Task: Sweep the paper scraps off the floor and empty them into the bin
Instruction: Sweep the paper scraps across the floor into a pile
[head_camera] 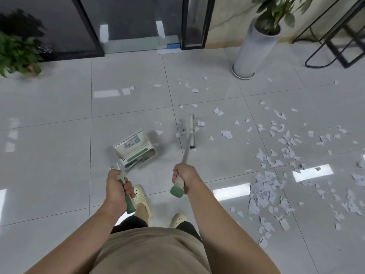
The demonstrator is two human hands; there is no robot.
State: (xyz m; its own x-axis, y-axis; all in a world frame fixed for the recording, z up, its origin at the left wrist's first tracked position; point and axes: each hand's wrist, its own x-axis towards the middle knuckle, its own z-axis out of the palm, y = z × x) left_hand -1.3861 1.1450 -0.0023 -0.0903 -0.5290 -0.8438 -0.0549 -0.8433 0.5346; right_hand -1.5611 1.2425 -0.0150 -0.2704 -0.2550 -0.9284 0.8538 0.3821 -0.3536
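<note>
Left fingers (129, 189) clamped the dustpan (135, 148) handle, right fingers (176, 175) the broom (191, 133) handle — scraps (276, 155) lay beyond and rightward, likely light, flyaway — gentle strokes suited.

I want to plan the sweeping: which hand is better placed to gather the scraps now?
The right hand: it grips the broom, whose head is beside the paper scraps. The left hand holds the dustpan.

Floor (59, 119): pale glossy tiles. Scraps (276, 155) scattered right and centre, densest near right. Dustpan (134, 149) rests at centre, broom head (192, 131) just right of it. Far right, planter (254, 48); far left, plant (17, 54).
</note>
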